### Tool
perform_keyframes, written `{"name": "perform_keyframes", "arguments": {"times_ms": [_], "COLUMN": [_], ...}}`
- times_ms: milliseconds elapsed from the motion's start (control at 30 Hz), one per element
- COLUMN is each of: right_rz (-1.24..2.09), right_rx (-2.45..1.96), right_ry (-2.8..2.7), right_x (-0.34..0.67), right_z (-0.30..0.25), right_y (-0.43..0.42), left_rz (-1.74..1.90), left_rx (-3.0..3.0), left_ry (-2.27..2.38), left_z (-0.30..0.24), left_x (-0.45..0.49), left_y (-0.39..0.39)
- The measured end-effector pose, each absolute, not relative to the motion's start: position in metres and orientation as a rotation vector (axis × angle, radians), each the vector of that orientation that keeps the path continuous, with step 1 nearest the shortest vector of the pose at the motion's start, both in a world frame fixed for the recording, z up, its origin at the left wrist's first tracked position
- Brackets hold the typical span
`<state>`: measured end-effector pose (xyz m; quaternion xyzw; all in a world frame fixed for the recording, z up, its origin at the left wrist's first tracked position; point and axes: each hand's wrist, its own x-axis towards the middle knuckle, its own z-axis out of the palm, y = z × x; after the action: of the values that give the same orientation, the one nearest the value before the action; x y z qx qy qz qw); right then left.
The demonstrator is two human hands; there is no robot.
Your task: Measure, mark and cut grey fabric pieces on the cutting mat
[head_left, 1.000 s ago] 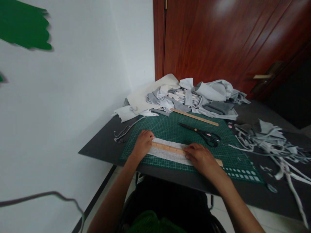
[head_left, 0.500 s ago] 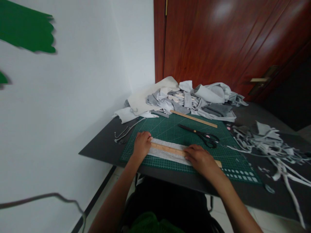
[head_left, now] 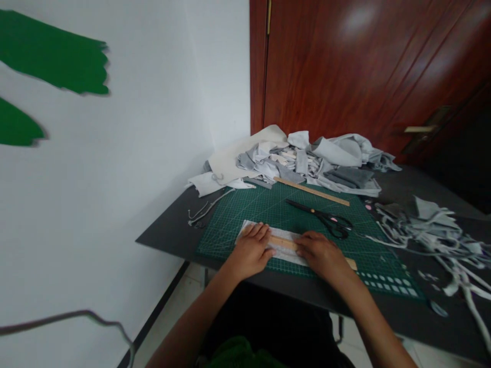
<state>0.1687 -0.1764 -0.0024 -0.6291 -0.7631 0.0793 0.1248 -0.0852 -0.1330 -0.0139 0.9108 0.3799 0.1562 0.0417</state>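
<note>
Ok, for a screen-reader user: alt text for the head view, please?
A person's left hand and right hand press a wooden ruler onto a grey fabric strip on a green cutting mat. Black scissors and a second ruler lie farther back, before a heap of grey scraps.

left hand (head_left: 251,249) flat on fabric strip (head_left: 284,250) | right hand (head_left: 321,253) on wooden ruler (head_left: 283,243) | scissors (head_left: 326,219) beyond

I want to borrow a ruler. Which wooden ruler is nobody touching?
The far ruler, beside the fabric pile. The near ruler lies on a grey strip under the left hand and right hand.
</note>
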Motion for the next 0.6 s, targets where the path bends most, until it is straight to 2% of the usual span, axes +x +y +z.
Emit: {"name": "perform_keyframes", "arguments": {"times_ms": [300,600], "right_rz": [0.314,0.227], "right_rx": [-1.792,-1.83], "right_ry": [-2.218,-2.235], "right_x": [0.1754,0.1678], "right_z": [-0.0054,-0.0016], "right_y": [-0.1755,-0.1769], "left_rz": [0.464,0.429], "left_rx": [2.715,2.7], "left_ry": [1.393,1.371], "left_z": [-0.0126,-0.012], "left_x": [-0.0876,-0.0846], "left_y": [-0.1309,-0.1351]}}
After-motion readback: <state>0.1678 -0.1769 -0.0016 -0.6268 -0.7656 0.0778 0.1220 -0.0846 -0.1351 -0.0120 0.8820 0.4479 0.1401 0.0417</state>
